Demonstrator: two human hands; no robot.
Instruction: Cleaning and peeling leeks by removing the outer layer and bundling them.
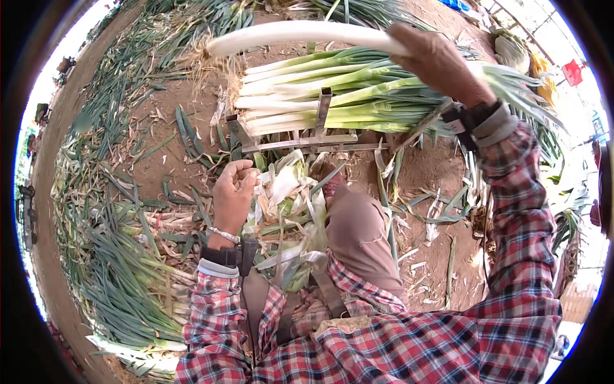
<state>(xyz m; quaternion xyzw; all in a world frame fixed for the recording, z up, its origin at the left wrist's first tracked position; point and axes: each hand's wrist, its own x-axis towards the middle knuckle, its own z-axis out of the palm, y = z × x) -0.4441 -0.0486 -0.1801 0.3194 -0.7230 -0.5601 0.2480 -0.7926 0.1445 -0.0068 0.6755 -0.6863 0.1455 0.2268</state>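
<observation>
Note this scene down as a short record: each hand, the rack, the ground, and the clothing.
Right hand: grips a long white-stemmed onion, roots pointing left, above the rack; hand
Left hand: fingers curled, beside pale peeled leaves; contact unclear
Rack: metal frame bearing a row of green onions, white ends left
Ground: brown soil with scattered leaf scraps; onion pile at left
Clothing: plaid shirt, brown trousers

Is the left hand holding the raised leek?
No, the right hand grips the leek, while the left hand is well away from it.
</observation>
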